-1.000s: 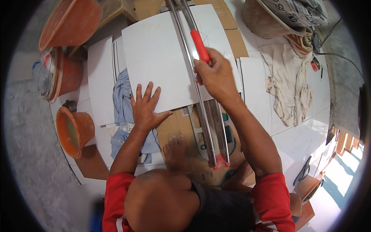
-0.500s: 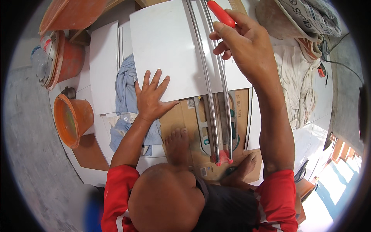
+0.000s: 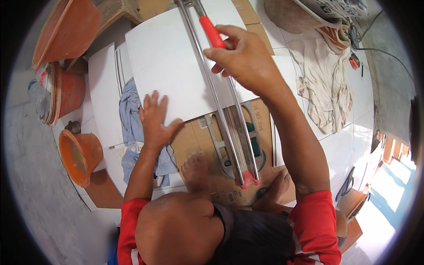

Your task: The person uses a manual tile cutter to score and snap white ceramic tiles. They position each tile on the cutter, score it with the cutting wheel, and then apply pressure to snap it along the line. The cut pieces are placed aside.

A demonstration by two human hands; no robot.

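A large white tile [image 3: 168,57] lies on a manual tile cutter with two long chrome rails [image 3: 218,95] running away from me over it. My left hand [image 3: 155,115] rests on the tile's near left part, fingers spread, the thumb along its near edge. At the far part of the rails, my right hand [image 3: 247,55] has its thumb and fingers about the lower end of the cutter's red handle [image 3: 212,32]; the palm side is partly hidden. Below the tile's near edge shows the cutter's base [image 3: 219,143], on brown cardboard [image 3: 192,137], between my bare feet.
Left of the tile lie a blue cloth [image 3: 130,108] and another white tile [image 3: 104,92]. Orange buckets [image 3: 90,152] stand along the left side. A cream cloth [image 3: 320,84] is spread on the right, near a tape measure [image 3: 354,61] and a large tub [image 3: 289,15].
The view has turned and shifted, showing more of the rails' far end. My left hand stays on the tile, and my right hand stays at the red handle.
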